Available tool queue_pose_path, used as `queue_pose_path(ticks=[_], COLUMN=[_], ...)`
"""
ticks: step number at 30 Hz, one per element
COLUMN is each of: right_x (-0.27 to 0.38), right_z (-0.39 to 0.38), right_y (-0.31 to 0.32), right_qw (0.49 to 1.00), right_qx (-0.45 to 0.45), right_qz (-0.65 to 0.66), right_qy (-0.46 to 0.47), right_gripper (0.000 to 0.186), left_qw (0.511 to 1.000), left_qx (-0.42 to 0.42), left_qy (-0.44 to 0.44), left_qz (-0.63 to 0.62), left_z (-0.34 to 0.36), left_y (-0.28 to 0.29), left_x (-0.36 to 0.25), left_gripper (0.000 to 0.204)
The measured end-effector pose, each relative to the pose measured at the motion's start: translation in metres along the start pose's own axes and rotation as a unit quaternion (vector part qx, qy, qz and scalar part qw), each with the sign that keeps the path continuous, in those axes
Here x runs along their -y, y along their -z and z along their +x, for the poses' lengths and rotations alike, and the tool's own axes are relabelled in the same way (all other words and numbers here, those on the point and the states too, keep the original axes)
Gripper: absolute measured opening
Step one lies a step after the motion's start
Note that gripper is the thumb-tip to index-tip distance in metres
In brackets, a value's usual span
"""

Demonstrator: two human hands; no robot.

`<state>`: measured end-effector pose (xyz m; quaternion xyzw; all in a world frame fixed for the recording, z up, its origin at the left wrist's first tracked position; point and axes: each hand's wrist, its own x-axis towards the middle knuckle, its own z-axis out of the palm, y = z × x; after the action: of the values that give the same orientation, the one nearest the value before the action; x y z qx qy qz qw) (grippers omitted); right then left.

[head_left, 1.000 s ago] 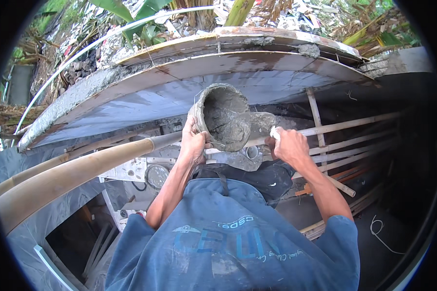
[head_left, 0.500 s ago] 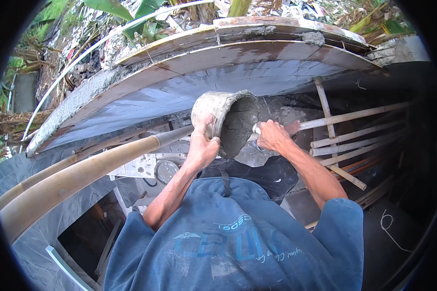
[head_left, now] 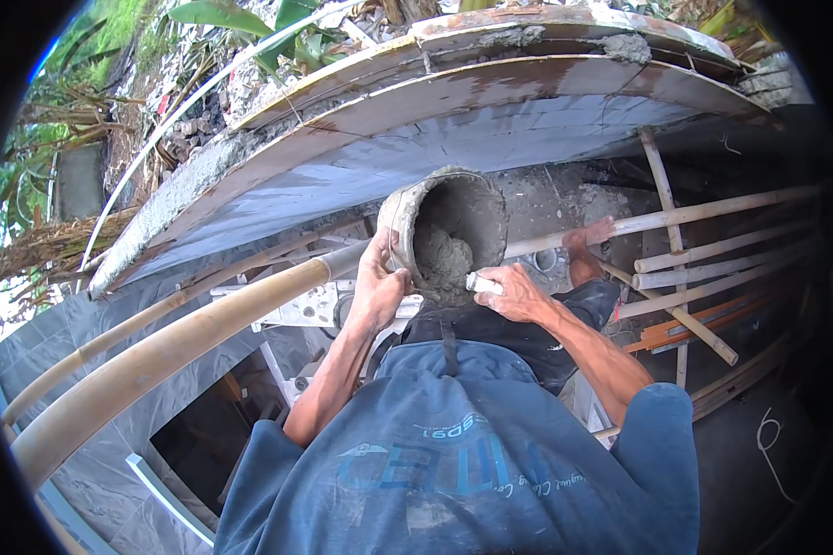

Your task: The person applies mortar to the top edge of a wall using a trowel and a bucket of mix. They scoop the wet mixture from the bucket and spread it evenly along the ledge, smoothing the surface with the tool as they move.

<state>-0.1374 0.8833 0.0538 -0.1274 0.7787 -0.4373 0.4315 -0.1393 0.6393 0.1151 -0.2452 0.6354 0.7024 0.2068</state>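
My left hand is wrapped round the side of a mortar-crusted bucket, its thumb near the lower rim. The bucket is tilted, with its mouth turned toward me and to the right. Wet grey mortar lies in a lump inside. At the bucket's lower right rim, my right hand is closed round a pale, mortar-smeared handle, which looks like a trowel's. Whatever blade it has is hidden in or behind the mortar.
A long wall edge with boards curves across in front. A thick bamboo pole runs along the left; several thinner bamboo poles lie crossed at right. My bare foot rests beside a pole. Rubble and plants lie beyond the wall.
The bucket's mouth has turned more toward me, showing the mortar lump inside. My right hand has come left and down to its rim with the handle. The view has shifted slightly.
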Motion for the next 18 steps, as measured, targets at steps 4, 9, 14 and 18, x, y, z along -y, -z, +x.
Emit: queue_pose_path(ticks=[4,9,14,18], right_x=[-0.018,0.010,0.002,0.013], right_z=[-0.028,-0.060,-0.104,-0.142], right_y=[0.031,0.092,0.163,0.264], right_qw=[0.993,0.993,0.973,0.928], right_qx=[-0.098,-0.109,-0.230,-0.296], right_qz=[-0.010,-0.032,0.010,0.224], right_qy=[0.072,0.036,0.030,0.019], right_gripper=[0.032,0.023,0.027,0.024], left_qw=[0.998,0.980,0.986,0.984], left_qx=[-0.003,0.010,-0.001,-0.024], left_qy=[0.005,0.007,0.019,0.037], left_qz=[-0.065,-0.200,-0.168,-0.173], left_z=[0.008,0.033,0.044,0.045], left_y=[-0.029,-0.029,-0.064,-0.067], left_x=[-0.021,0.006,0.010,0.033], left_gripper=[0.048,0.052,0.043,0.051])
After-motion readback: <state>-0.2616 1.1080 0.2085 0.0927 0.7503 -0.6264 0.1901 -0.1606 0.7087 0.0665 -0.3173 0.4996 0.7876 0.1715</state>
